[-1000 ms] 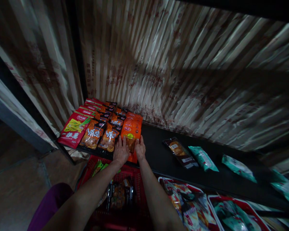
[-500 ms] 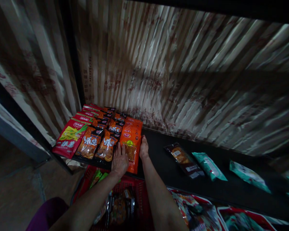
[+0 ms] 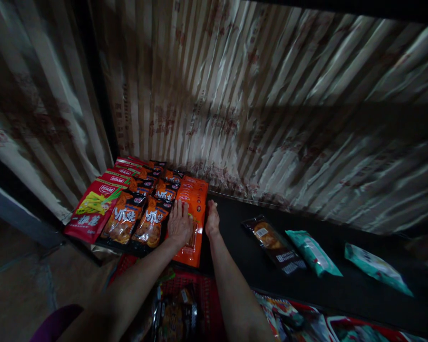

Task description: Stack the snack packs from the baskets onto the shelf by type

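Note:
A row of overlapping orange snack packets (image 3: pixel 193 251) lies on the black shelf. On the front packet my left hand (image 3: pixel 180 223) rests flat, fingers stretched toward the back, covering part of its print. My right hand (image 3: pixel 212 219) stands on edge along the row's right side, fingers extended, close to the packets; whether it touches them I cannot tell. Black-and-orange snack packets (image 3: pixel 150 223) lie in two rows left of my left hand. Beyond these, red snack packets (image 3: pixel 92 209) with a yellow-green picture overlap at the shelf's left end.
Right of my hands on the shelf (image 3: pixel 231 247) lie a dark packet (image 3: pixel 271 240) and several teal packets (image 3: pixel 314 251). Below the front edge stands a red basket (image 3: pixel 209 289) holding packets, with more filled containers to the right. A wrinkled curtain (image 3: pixel 235 118) hangs behind; a dark post (image 3: pixel 100 80) rises at left.
My left hand has slid from the lower left edge of the orange packets up onto the front one. My right hand stays beside the row. The view has shifted slightly.

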The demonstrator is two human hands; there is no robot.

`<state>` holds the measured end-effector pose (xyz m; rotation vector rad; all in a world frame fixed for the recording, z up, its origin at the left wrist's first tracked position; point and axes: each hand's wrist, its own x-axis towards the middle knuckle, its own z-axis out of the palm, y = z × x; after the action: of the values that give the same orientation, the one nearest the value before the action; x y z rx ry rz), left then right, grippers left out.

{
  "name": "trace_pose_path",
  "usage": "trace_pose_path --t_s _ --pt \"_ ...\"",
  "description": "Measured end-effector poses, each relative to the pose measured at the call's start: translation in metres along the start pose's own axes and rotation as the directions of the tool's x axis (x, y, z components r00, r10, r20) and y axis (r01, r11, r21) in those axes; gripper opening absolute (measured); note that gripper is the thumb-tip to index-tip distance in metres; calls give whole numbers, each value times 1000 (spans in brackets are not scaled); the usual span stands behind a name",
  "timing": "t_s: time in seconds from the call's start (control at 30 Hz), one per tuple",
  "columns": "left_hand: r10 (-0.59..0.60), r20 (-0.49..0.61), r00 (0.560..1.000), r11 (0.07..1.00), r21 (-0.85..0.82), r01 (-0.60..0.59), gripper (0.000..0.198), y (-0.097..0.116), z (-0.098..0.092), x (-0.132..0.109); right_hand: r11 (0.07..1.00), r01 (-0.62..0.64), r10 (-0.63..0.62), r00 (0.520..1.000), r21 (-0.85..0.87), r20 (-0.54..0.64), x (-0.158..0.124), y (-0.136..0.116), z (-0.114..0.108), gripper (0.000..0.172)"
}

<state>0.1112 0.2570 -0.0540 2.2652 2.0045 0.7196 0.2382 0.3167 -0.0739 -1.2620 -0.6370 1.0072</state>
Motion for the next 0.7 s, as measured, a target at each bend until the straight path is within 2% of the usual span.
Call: trace_pose_path --t_s 0.23,0.47,0.7 --pt "-52 53 997 998 -22 53 52 -3 10 16 1000 -25 25 1000 -5 18 11 -3 5 65" --pt "-58 78 995 998 -30 61 52 -2 15 18 997 16 -9 996 -75 87 16 6 -2 71" --pt "-120 48 992 992 -28 121 54 1 12 29 993 43 -38 998 -114 45 21 12 -5 74"
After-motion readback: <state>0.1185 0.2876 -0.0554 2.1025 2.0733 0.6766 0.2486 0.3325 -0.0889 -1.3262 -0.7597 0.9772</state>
